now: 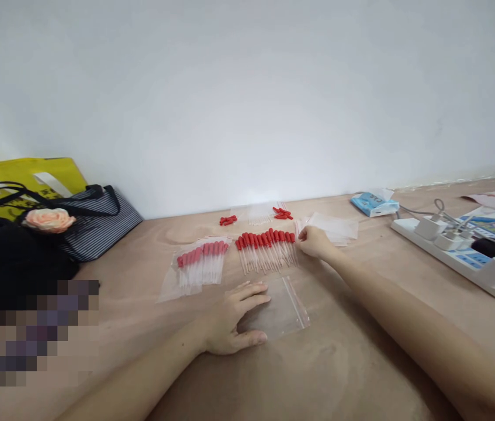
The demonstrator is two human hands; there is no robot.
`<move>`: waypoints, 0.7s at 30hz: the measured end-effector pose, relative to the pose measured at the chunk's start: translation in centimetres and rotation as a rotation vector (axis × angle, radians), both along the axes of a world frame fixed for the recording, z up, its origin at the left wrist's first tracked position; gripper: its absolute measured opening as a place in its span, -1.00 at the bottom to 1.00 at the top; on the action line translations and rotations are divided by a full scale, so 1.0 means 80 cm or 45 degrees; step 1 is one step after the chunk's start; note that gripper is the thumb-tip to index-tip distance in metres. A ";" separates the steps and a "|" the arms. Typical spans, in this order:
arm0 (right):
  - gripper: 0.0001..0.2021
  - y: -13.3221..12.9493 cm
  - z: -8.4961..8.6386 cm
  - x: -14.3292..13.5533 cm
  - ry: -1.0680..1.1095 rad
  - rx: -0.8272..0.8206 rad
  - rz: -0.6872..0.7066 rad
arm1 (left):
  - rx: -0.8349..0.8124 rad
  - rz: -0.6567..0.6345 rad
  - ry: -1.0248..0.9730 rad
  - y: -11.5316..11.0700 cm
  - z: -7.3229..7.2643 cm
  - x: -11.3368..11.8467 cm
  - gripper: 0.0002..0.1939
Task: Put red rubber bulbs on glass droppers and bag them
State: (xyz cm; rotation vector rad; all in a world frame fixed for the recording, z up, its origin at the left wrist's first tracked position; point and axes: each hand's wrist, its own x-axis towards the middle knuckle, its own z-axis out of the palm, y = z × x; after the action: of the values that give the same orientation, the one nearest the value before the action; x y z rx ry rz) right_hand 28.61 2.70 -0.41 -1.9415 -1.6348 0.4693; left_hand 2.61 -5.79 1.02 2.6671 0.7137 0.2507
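Observation:
My left hand (241,316) rests with its fingers apart on a clear zip-lock bag (280,307) lying flat on the table. My right hand (314,242) has its fingers pinched together at the right end of a row of droppers with red rubber bulbs (267,251). Whether the fingertips hold a dropper or a bag's edge is hidden. Left of the row, zip-lock bags with red-bulbed droppers inside (201,263) overlap each other. Flat zip-lock bags (337,228) lie in a pile just beyond my right hand.
Loose red bulbs (228,220) and more red bulbs (283,213) lie near the wall, with clear tubes (259,216) between them. A blue tissue pack (374,204) and a white power strip (453,251) are at right. A striped bag (98,225) and a yellow bag (65,169) stand at left.

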 end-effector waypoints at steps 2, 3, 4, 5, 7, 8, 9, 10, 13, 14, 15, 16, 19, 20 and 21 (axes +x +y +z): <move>-0.90 0.014 0.006 -0.006 -0.037 -0.070 -0.041 | 0.074 -0.026 -0.113 0.000 -0.006 -0.002 -0.58; -0.89 0.019 0.008 -0.010 -0.049 -0.109 -0.054 | 0.108 -0.024 -0.165 -0.001 -0.009 -0.004 -0.65; -0.90 0.022 0.011 -0.014 -0.056 -0.148 -0.066 | 0.131 -0.006 -0.203 -0.002 -0.011 -0.005 -0.70; -0.90 0.025 0.012 -0.018 -0.057 -0.185 -0.075 | 0.138 0.018 -0.226 -0.003 -0.012 -0.008 -0.73; -0.90 0.028 0.015 -0.024 -0.037 -0.253 -0.091 | 0.109 0.045 -0.216 -0.006 -0.014 -0.012 -0.71; -0.90 0.029 0.017 -0.026 -0.016 -0.278 -0.098 | 0.082 0.042 -0.192 -0.008 -0.014 -0.014 -0.68; -0.88 0.030 0.018 -0.026 0.013 -0.296 -0.103 | 0.053 0.034 -0.162 -0.009 -0.013 -0.016 -0.65; -0.85 0.030 0.020 -0.025 0.049 -0.305 -0.107 | 0.027 0.026 -0.134 -0.010 -0.012 -0.018 -0.62; -0.67 0.024 0.030 -0.015 0.200 -0.274 -0.096 | -0.040 0.027 -0.081 -0.011 -0.011 -0.020 -0.58; -0.60 0.019 0.033 -0.011 0.259 -0.253 -0.082 | -0.058 0.032 -0.073 -0.010 -0.010 -0.020 -0.57; -0.53 0.011 0.036 -0.006 0.316 -0.231 -0.061 | -0.074 0.038 -0.067 -0.010 -0.010 -0.020 -0.56; -0.49 0.002 0.038 -0.002 0.383 -0.206 -0.032 | -0.089 0.046 -0.057 -0.009 -0.010 -0.019 -0.56; -0.45 -0.033 0.034 0.006 0.665 -0.078 0.091 | -0.113 0.084 -0.031 -0.008 -0.011 -0.017 -0.54; -0.47 -0.045 0.030 0.007 0.757 -0.017 0.111 | -0.114 0.095 -0.026 -0.009 -0.011 -0.016 -0.54; -0.49 -0.057 0.024 0.007 0.816 0.037 0.108 | -0.113 0.107 -0.025 -0.009 -0.010 -0.015 -0.53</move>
State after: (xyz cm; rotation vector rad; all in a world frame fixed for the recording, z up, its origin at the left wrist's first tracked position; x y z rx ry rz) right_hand 29.17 -1.87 1.52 -1.4815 -1.2881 0.9766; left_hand 1.41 -6.48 0.18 2.5514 0.8123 0.2609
